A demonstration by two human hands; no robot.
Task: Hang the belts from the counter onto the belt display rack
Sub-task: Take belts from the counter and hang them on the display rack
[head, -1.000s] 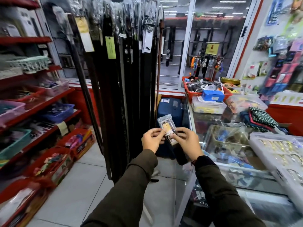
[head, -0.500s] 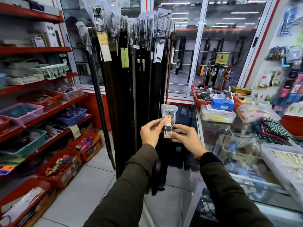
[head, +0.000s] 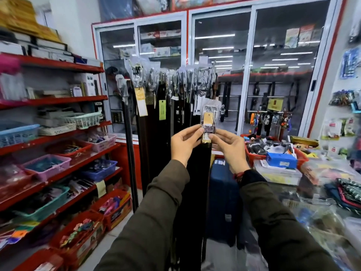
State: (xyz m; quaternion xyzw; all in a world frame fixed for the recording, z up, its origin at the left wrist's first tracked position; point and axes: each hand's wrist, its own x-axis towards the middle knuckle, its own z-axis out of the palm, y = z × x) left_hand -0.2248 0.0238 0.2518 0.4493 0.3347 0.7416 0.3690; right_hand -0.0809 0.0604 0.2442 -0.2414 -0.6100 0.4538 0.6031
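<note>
A black belt (head: 198, 182) hangs straight down from my two hands, its buckle end wrapped in clear plastic with a yellow tag (head: 208, 119). My left hand (head: 185, 142) pinches the buckle wrap from the left. My right hand (head: 229, 147) pinches it from the right, just below. The belt display rack (head: 205, 70) stands right behind, its top hooks above my hands, crowded with several dark belts (head: 166, 118) in plastic-wrapped buckles and paper tags.
Red shelves (head: 58, 102) with baskets line the left wall. A glass counter (head: 304, 194) at the right holds a red basket (head: 252, 156), a blue box (head: 281, 160) and folded cloth. A blue suitcase (head: 222, 192) stands behind the rack. Glass cabinets (head: 224, 75) fill the back.
Both hands have lifted the belt's buckle end higher, from waist level up toward the rack. My view has tilted upward, so the rack top and cabinets now show.
</note>
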